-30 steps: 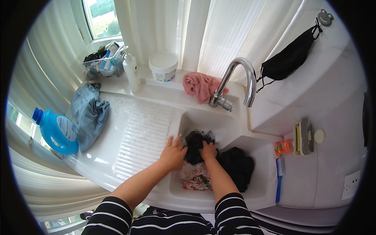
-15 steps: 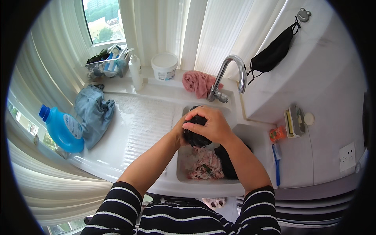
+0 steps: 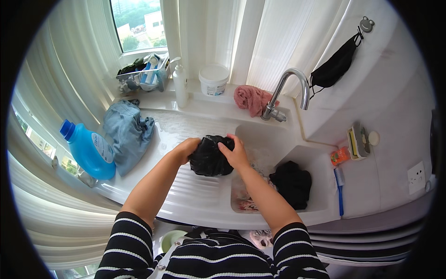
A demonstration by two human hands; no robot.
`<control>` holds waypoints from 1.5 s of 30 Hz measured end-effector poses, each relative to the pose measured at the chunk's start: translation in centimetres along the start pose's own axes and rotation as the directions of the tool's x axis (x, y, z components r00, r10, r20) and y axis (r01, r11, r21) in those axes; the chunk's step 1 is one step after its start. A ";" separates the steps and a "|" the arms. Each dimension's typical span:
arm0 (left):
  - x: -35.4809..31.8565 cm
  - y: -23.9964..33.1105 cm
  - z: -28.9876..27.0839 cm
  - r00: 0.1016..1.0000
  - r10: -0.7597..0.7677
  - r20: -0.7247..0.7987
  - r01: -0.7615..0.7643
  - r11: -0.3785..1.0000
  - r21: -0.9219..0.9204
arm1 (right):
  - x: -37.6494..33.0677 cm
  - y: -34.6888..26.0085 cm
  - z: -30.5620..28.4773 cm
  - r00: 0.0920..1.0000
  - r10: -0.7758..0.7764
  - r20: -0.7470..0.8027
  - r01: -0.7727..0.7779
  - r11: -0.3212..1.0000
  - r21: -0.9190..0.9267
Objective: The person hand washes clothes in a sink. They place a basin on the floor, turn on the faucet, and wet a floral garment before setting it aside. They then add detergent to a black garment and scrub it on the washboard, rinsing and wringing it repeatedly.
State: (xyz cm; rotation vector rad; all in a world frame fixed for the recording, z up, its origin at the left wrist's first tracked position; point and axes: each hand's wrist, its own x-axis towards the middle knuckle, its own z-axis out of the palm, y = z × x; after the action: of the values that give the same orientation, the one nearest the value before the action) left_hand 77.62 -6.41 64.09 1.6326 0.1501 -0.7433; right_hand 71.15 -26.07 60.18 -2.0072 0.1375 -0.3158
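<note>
A wet, bunched black cloth point(image 3: 211, 158) is between my two hands, over the ribbed washboard point(image 3: 186, 186) at the sink's left edge. My left hand point(image 3: 186, 149) grips its left side, while my right hand point(image 3: 236, 152) grips the right, thumb on top. The garment's exact kind cannot be made out in this bundle. Inside the sink basin point(image 3: 253, 132) lie pink patterned laundry point(image 3: 247, 203), partly hidden by my right forearm, and another black garment point(image 3: 291, 183) against the right wall.
Left of the washboard are a blue-grey garment point(image 3: 127, 132) and a blue detergent bottle point(image 3: 90, 151). A pump bottle point(image 3: 180, 88), white tub point(image 3: 213, 81), pink towel point(image 3: 252, 99) and curved faucet point(image 3: 304, 88) line the back. To the right lies a blue brush point(image 3: 340, 190).
My hands have carried the black cloth left, from above the basin to the washboard, and spread apart around it. More of the black garment in the basin shows. The view has shifted slightly.
</note>
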 end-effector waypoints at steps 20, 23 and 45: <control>4.6 -3.4 -1.5 0.753 0.658 -0.018 -0.361 0.436 0.825 | 2.0 -1.8 5.2 0.959 -0.037 0.279 0.128 0.940 -0.315; 2.7 -2.8 -2.0 0.526 0.839 0.136 -0.656 0.299 0.693 | -0.2 -3.5 3.5 0.923 -0.278 0.265 0.302 0.952 -0.052; -3.0 -8.5 -1.4 0.540 0.788 0.297 -0.640 0.155 0.752 | -6.7 0.1 5.4 0.910 -0.330 0.249 0.401 0.852 -0.337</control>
State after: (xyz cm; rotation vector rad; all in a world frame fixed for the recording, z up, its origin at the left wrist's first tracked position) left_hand 71.63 -2.30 58.57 2.3141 -1.0075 0.2095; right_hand 66.24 -19.89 56.78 -2.4402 -0.3348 -0.3648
